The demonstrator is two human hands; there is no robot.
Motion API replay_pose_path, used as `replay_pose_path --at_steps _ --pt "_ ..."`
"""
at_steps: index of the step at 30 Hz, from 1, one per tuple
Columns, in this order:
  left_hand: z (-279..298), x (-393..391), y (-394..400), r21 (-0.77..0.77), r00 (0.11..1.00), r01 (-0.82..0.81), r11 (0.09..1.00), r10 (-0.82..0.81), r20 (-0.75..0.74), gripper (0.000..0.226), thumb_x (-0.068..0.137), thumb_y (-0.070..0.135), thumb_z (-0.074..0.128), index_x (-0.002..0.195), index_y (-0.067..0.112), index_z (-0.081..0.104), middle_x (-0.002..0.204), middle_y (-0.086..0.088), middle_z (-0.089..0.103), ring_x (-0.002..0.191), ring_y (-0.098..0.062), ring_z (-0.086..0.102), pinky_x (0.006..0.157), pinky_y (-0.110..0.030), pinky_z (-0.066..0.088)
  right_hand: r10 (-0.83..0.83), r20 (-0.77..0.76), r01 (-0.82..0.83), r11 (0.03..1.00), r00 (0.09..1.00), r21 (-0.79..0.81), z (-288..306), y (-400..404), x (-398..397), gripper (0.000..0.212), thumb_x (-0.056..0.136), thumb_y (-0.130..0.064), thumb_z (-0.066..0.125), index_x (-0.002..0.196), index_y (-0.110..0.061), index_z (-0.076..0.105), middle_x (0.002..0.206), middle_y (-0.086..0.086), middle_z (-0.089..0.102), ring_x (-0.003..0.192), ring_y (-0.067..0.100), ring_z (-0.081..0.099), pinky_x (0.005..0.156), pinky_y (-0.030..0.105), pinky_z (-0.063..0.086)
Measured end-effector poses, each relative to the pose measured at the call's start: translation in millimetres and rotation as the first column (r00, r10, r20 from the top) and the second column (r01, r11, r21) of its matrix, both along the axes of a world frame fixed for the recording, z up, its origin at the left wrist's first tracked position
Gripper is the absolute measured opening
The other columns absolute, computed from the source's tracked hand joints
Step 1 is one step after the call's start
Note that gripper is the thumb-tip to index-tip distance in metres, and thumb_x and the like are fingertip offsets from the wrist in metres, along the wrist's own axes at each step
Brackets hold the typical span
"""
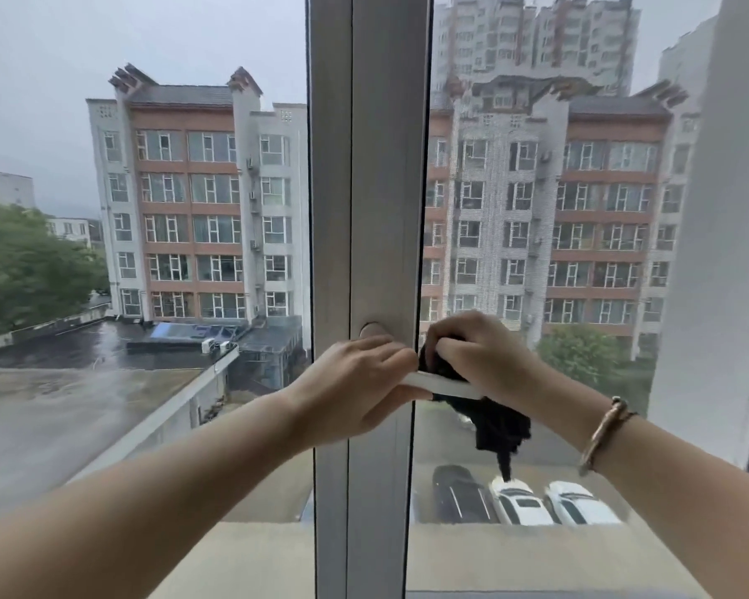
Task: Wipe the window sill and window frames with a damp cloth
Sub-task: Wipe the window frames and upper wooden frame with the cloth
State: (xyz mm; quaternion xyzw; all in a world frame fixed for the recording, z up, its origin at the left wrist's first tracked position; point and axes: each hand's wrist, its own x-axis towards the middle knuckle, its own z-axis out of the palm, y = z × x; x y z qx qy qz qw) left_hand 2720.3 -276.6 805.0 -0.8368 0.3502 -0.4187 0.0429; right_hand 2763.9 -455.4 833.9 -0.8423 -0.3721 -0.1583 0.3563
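Observation:
A grey vertical window frame runs down the middle of the head view between two panes. Its white handle sticks out to the right at mid height. My left hand grips the handle near its base. My right hand is closed on a dark cloth, pressed over the handle's outer part; the cloth's tail hangs below the handle. The window sill is not in view.
The left glass pane shows buildings and a wet roof outside. The right pane has a mesh screen. A white wall or frame edge stands at the far right. A bracelet circles my right wrist.

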Motion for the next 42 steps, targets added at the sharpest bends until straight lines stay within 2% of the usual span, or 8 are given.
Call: replay_pose_path --at_steps 9,14,17,19,21,30,38,42 --pt "-4 -39 -19 -0.086 0.997 -0.059 0.995 0.055 -0.045 0.043 0.098 0.039 0.038 0.090 0.004 0.062 0.079 -0.002 0.064 0.074 -0.015 0.059 0.071 -0.018 0.043 -0.049 0.186 0.084 0.979 0.981 -0.183 4 -9 -34 0.035 0.086 -0.013 0.043 0.054 -0.020 0.057 0.046 -0.003 0.049 0.041 0.013 0.038 0.042 0.027 0.030" --pt "-10 -69 -25 -0.248 0.998 -0.057 0.967 0.059 0.002 0.048 0.093 0.055 0.042 0.121 0.017 0.048 0.121 0.004 0.053 0.115 -0.008 0.044 0.100 -0.012 0.032 -0.011 0.291 0.078 0.973 0.957 -0.220 -1 -30 -60 0.038 0.093 -0.013 0.040 0.058 -0.017 0.053 0.053 0.002 0.052 0.044 0.012 0.041 0.043 0.021 0.030" --pt "-6 -77 -21 -0.688 0.993 -0.026 0.726 0.096 0.063 0.060 0.093 0.057 0.033 0.135 0.015 0.037 0.135 0.003 0.041 0.127 -0.011 0.036 0.107 -0.016 0.025 -0.036 0.255 0.096 0.969 0.966 -0.227 -2 -32 -68 0.036 0.094 -0.013 0.037 0.061 -0.010 0.052 0.052 0.002 0.046 0.046 0.014 0.038 0.046 0.024 0.029" --pt "0 -83 -19 -0.843 0.974 -0.167 0.512 -0.048 -0.222 0.070 0.091 0.061 0.033 0.139 0.011 0.035 0.141 -0.003 0.041 0.130 -0.017 0.041 0.108 -0.031 0.033 -0.076 0.259 0.132 0.970 0.963 -0.203 -3 -30 -75 0.036 0.093 -0.012 0.037 0.060 -0.009 0.051 0.053 0.004 0.047 0.047 0.014 0.037 0.047 0.025 0.028" --pt "0 -88 -22 -0.809 0.884 -0.316 0.495 -0.155 -0.441 0.071 0.090 0.057 0.031 0.141 0.008 0.036 0.144 -0.008 0.043 0.132 -0.019 0.040 0.110 -0.034 0.032 -0.112 0.266 0.160 0.973 0.957 -0.166 -6 -32 -84 0.035 0.093 -0.012 0.039 0.063 -0.005 0.054 0.056 0.006 0.049 0.049 0.015 0.038 0.050 0.028 0.032" --pt "-14 -132 -62 -0.866 0.919 -0.072 0.495 -0.304 -0.250 0.018 0.097 0.034 0.043 0.107 0.022 0.053 0.094 0.015 0.060 0.081 0.010 0.059 0.064 -0.007 0.043 -0.207 0.298 0.267 0.947 0.932 -0.177 -10 -69 -156 0.033 0.090 -0.009 0.042 0.059 -0.007 0.053 0.052 0.000 0.044 0.049 0.012 0.037 0.048 0.026 0.026" --pt "-26 -203 -98 -0.874 0.876 0.126 0.469 -0.466 -0.124 0.045 0.080 0.048 0.050 0.120 0.029 0.048 0.108 0.011 0.060 0.094 0.004 0.059 0.066 -0.002 0.044 -0.235 0.251 0.274 0.953 0.939 -0.132 -13 -125 -217 0.021 0.066 -0.022 0.038 0.048 -0.016 0.046 0.047 -0.003 0.044 0.051 0.016 0.040 0.054 0.037 0.033" --pt "-28 -227 -113 -0.870 0.904 0.119 0.478 -0.414 -0.104 0.053 0.084 0.045 0.050 0.132 0.023 0.043 0.109 0.012 0.056 0.089 0.010 0.053 0.063 0.002 0.041 -0.248 0.265 0.244 0.969 0.932 0.047 -15 -147 -242 0.032 0.077 0.000 0.043 0.052 -0.019 0.053 0.052 -0.011 0.054 0.053 0.015 0.050 0.053 0.027 0.037"
